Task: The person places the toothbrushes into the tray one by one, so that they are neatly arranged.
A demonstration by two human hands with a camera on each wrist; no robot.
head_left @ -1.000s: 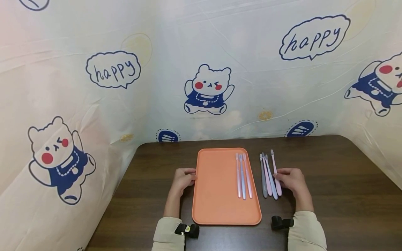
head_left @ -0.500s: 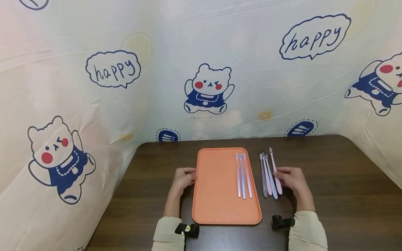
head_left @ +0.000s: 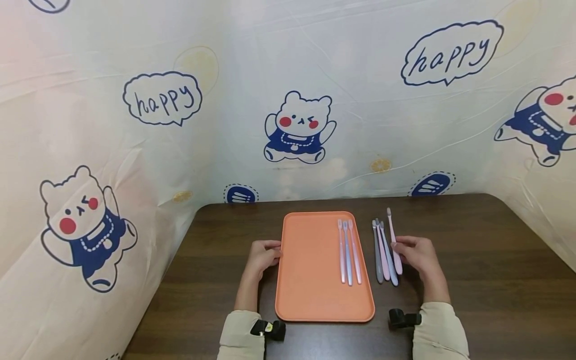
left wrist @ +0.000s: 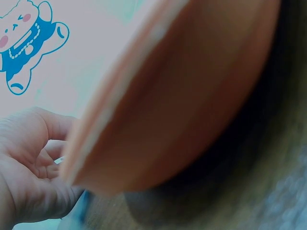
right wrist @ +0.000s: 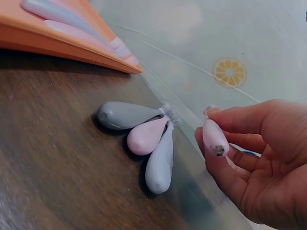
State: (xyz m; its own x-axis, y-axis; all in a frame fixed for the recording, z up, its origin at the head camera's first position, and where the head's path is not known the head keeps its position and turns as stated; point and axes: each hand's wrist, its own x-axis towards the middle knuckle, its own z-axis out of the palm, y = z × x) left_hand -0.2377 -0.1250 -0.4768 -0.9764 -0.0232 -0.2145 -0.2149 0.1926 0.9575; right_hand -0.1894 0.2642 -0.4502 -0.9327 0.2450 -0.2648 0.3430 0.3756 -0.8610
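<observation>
The right hand (head_left: 417, 255) is pinching a slim pale-pink plastic toothbrush (head_left: 398, 262), right of lower centre; the left hand (head_left: 262, 257) is gripping a rectangular orange plastic tray (head_left: 310, 295), lower centre. Holding mid-handle should avoid nudging three grey, pink and bluish toothbrushes (head_left: 385, 270) lying alongside.

Dark brown wood-grain table (head_left: 495, 285) (both far corners rounded). Lying directly on it: one orange rectangular tray (head_left: 310, 270) with raised rim, nearer the far left corner than the far right; between it and the right edge, one slim grey toothbrush (right wrist: 122, 115), one slim pale pink toothbrush (right wrist: 145, 136), one slim pale blue toothbrush (right wrist: 159, 165), heads together, toward the far edge.
</observation>
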